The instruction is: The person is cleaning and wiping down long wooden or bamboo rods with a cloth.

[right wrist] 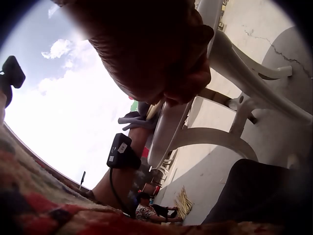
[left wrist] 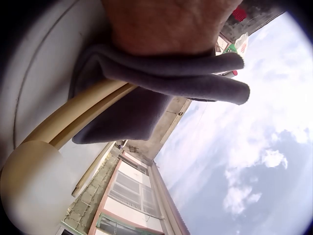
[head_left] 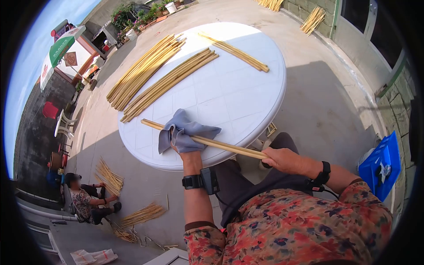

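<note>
Two or so pale yellow sticks (head_left: 229,147) lie slantwise over the near edge of the white round table (head_left: 260,128). The left hand (head_left: 187,152) grips them through a grey-blue cloth (head_left: 190,128), which is folded around the sticks and hides most of the fingers. At the near end of the sticks, the right hand (head_left: 285,160) holds them with curled fingers. In the left wrist view the sticks (left wrist: 78,110) come out of the cloth (left wrist: 127,112) below the hand (left wrist: 166,24). The right wrist view shows the right hand (right wrist: 151,54) dark, its fingers curled.
Several sticks lie on the table in a large bundle (head_left: 141,73), a second group (head_left: 170,84) and a small group (head_left: 240,55). A blue crate (head_left: 382,165) stands at the right. A seated person (head_left: 86,198) is at the lower left beside sticks on the ground (head_left: 141,215).
</note>
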{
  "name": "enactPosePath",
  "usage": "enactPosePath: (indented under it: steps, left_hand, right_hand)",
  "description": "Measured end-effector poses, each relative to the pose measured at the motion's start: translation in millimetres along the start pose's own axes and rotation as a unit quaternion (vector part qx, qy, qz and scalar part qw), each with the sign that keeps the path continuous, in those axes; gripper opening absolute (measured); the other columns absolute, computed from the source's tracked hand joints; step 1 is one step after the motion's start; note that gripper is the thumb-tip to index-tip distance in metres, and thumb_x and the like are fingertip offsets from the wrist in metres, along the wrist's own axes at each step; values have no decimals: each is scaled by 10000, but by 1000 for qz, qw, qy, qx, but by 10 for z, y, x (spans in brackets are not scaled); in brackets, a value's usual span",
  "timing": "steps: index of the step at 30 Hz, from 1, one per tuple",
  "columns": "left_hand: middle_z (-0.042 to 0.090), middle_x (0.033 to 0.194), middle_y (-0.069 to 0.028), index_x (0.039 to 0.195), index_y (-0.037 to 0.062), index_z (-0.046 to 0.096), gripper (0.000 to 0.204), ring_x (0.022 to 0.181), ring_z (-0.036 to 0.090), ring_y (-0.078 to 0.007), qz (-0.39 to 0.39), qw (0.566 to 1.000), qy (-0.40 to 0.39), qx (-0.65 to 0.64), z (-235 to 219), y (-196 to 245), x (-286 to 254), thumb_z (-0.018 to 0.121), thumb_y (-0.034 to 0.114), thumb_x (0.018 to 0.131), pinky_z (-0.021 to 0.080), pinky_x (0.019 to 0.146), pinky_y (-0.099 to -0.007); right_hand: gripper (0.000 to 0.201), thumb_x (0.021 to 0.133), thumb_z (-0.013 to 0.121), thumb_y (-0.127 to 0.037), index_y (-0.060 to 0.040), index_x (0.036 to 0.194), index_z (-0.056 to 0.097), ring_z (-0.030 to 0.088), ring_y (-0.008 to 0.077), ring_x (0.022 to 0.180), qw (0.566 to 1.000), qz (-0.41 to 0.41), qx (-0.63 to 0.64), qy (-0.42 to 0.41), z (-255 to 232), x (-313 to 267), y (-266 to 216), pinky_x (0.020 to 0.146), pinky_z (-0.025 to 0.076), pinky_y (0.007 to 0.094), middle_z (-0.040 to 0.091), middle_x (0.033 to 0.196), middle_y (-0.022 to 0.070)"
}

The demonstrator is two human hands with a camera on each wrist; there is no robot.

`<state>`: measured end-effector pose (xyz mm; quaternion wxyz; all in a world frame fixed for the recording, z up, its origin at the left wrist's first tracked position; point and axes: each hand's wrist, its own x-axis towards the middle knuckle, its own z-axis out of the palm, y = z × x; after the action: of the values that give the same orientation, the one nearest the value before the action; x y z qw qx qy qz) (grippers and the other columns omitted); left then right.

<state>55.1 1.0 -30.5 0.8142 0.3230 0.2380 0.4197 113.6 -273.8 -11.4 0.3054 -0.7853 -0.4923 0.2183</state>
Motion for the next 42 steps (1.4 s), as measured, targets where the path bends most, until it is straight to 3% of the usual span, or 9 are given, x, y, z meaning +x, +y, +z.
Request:
enactPosePath:
  steps: [8,13,15,16,17,19,23,32,42]
  left_hand:
    - [536,907,-72,962,98,483,274,831,531,-194,23,996,9,82,-28,212,150,389,347,896,449,772,-325]
    - [526,999,-87,1008,87,498,284,924,511,-241,63,993,53,-79,-428,362,620,431,320,861,424,840,-396]
    - [519,1049,-84,1040,105,498,323,970,495,-248,72,996,36,-37,-916,621,928,411,357,858,400,877,-415]
    - [538,1016,-83,1045,89,498,344,941,509,-246,34,987,-122,-95,-1041,719,786,425,366,853,420,848,-404]
    - [546,999,-83,1041,70,497,333,910,519,-238,44,989,-129,-58,-1328,695,965,443,341,855,432,823,-390]
    - [554,981,-83,1037,51,496,323,879,529,-230,52,989,-137,-24,-1478,618,1148,460,316,857,443,799,-376]
    - [563,840,-57,906,0,534,228,718,538,-168,168,971,0,169,-764,556,404,475,217,873,448,653,-289]
    - [575,762,-52,829,-40,568,312,638,529,-147,172,950,73,251,-679,512,389,445,240,891,438,585,-279]
    - [574,749,-39,809,-31,577,327,644,523,-132,171,954,82,234,-703,469,353,464,266,886,428,603,-261]
  right_hand:
    - [268,833,530,-303,-75,963,480,560,320,709,996,24,-74,37,-235,-936,504,602,446,394,559,819,105]
    - [243,800,575,-252,-100,977,505,556,310,692,977,88,-196,-7,-551,-1315,889,593,445,382,558,795,100]
    - [243,804,573,-251,-99,982,506,554,307,681,975,99,-200,19,-721,-1574,1051,587,441,378,554,775,100]
    - [243,807,570,-250,-99,987,508,551,304,670,973,110,-198,45,-780,-1640,1070,581,437,375,549,755,101]
    - [243,807,570,-250,-99,987,508,551,304,670,972,114,-199,44,-826,-1601,1028,581,437,375,549,755,101]
    - [265,833,543,-274,-83,1010,495,538,304,646,959,165,-121,196,-957,-1335,890,576,427,366,533,708,107]
    - [277,868,494,-299,-49,982,460,520,326,633,946,133,-90,282,-1238,-437,798,579,419,370,506,669,138]
    - [305,867,452,-320,-16,866,471,542,356,794,936,138,-214,243,-1896,1565,1112,696,421,419,564,803,196]
    - [302,859,437,-313,-40,945,536,527,326,886,915,167,-300,214,-1852,2417,1409,772,428,410,559,900,164]
